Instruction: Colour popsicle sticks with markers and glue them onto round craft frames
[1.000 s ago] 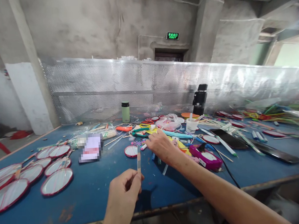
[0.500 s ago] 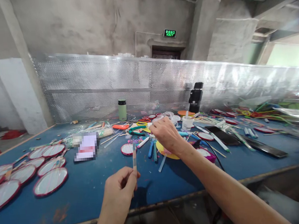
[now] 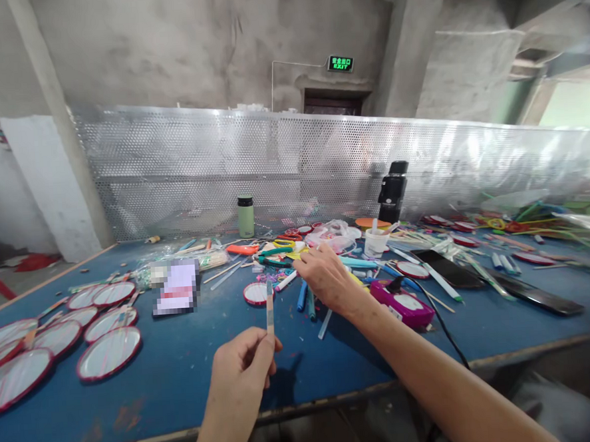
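My left hand (image 3: pixel 242 377) is closed around the lower end of a flat craft stick (image 3: pixel 270 309), which stands upright and has a greyish band on it. My right hand (image 3: pixel 328 275) is over the clutter at mid-table, its fingers bent together and pointing left; what is between the fingertips, if anything, is hidden. Just left of those fingers lie a white marker with a pink cap (image 3: pixel 286 280) and small purple and pink bits (image 3: pixel 269 277). Blue markers (image 3: pixel 302 295) lie below the hand. A small round white disc with a red rim (image 3: pixel 256 293) rests behind the stick.
Several larger red-rimmed discs (image 3: pixel 109 354) overlap at the left, near a lit phone (image 3: pixel 178 288). A purple device (image 3: pixel 405 305) with a cable sits beside my right forearm. Behind are a white cup (image 3: pixel 376 244), a green bottle (image 3: pixel 245 219), a black flask (image 3: pixel 393 193) and a perforated metal screen (image 3: pixel 196 160).
My right hand has moved slightly down toward me, uncovering more of the clear plastic bag behind it. My left hand still holds the stick upright. The view has shifted a little.
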{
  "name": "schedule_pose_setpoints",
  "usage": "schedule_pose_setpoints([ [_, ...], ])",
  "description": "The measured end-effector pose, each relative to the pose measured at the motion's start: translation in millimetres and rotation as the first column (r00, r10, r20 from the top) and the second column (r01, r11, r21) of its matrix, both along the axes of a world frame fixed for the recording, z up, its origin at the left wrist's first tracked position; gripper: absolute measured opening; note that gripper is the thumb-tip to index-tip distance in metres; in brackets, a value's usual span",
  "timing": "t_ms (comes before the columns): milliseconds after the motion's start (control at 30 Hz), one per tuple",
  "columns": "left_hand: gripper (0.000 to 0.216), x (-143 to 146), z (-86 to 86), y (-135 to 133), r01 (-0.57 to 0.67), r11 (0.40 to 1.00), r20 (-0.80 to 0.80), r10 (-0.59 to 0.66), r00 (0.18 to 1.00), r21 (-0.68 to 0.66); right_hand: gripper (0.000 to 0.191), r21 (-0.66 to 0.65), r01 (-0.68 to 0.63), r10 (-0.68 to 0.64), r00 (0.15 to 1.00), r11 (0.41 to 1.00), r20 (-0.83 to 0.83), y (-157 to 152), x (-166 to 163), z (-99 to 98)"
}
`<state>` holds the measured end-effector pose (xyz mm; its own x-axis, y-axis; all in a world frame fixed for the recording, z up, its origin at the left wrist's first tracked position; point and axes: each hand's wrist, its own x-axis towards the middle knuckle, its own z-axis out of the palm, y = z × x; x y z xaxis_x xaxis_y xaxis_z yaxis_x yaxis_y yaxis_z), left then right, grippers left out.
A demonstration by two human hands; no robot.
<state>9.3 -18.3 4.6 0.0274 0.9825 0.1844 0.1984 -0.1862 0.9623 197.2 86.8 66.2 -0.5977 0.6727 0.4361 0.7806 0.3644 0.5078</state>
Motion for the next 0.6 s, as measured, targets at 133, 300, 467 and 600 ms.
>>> schedule_pose_setpoints([
  [133,0.037,-0.1,-1.2,1.3,0.004,1.000,0.015,-0.003,1.000,-0.014,0.014,-0.017,0.024,-0.024,0.999,1.000,-0.021,-0.6,-0.5,0.6],
  [300,0.039,-0.5,-2.7,1.4,-0.006,1.000,0.022,0.007,1.000,-0.014,0.016,-0.041,0.063,-0.064,0.998,0.997,-0.026,-0.2,0.7,0.7],
  [467,0.040,-1.1,-3.7,1.9,-0.008,1.000,0.014,0.009,1.000,-0.017,0.016,-0.064,0.082,-0.082,0.997,0.995,0.002,1.3,2.4,-1.2],
  [600,0.041,-1.5,-4.4,2.1,0.000,1.000,0.000,0.000,1.000,-0.010,0.015,-0.081,0.082,-0.079,0.996,0.993,0.042,2.5,-0.8,-6.8],
])
